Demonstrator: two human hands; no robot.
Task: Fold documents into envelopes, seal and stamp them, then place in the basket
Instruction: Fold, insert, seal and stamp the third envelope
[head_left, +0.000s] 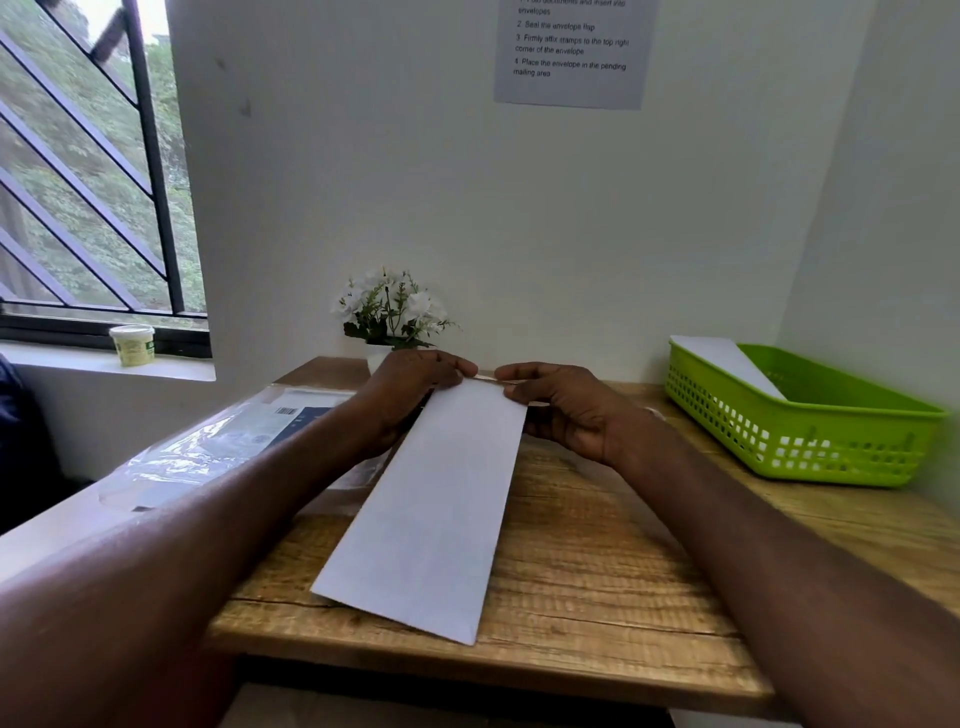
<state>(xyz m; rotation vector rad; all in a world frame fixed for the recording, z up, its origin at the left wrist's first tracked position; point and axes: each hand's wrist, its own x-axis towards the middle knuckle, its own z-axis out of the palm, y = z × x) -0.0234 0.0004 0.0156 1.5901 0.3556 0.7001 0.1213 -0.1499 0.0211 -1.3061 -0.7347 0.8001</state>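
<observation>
Envelope (431, 499) lies lengthwise mid-table (597, 571), near end by front edge. Left hand (410, 395) and right hand (561, 410) pinch its far end. Risk: uneven pressure skews flap seal. Basket (810, 447) waits at right back corner.

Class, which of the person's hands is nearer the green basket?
Right. The right hand lies between the envelope and the green basket; the left hand is beyond the envelope.

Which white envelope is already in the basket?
The envelope leaning inside the green basket on the right. The other envelope lies on the table, held by both hands.
</observation>
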